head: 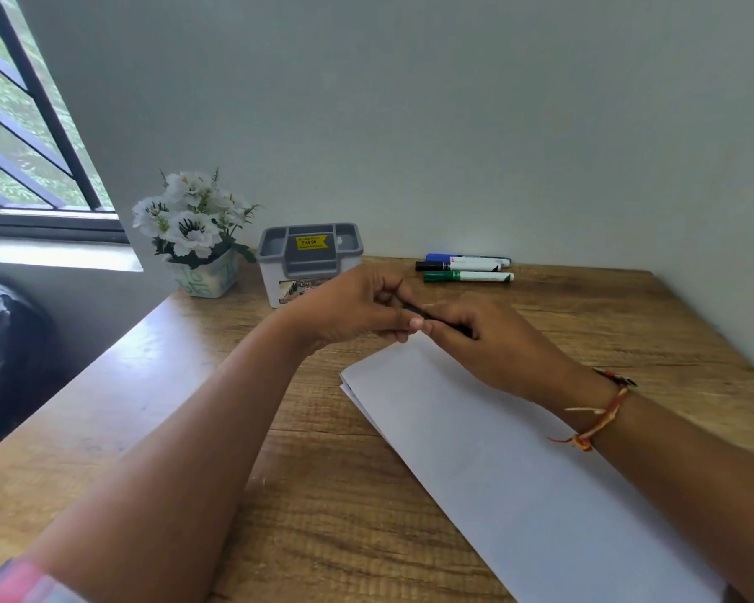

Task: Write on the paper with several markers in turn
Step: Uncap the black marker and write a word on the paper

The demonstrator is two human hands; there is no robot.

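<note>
Wooden table (323, 515): grain visible, set into a corner of pale walls.

White paper (497, 472): laid flat on the table at a slant and taken as reference. A second sheet edge is seen under its far-left corner. No writing is seen on it.

Left hand (358, 306) and right hand (488, 341): both are held just above the paper's far corner, thumbs almost touching. A dark marker (414, 310) is gripped between them, the fingers of each hand curled round one end. Most of its barrel is hidden, so it cannot be told whether the cap is on or off. A red-and-orange thread band (597, 411) is worn on the right wrist, over the paper.

Window (27, 124): barred, far left of the paper.

White flowers in a pot (201, 276): beyond the paper, to its far left.

Grey desk organiser (310, 258): beyond the paper, partly covered by the left hand, with a yellow price sticker on top.

Three capped markers are laid side by side beyond the paper, near the back wall: blue marker (466, 258) farthest from the paper, black marker (458, 266) in the middle, green marker (466, 277) nearest.
</note>
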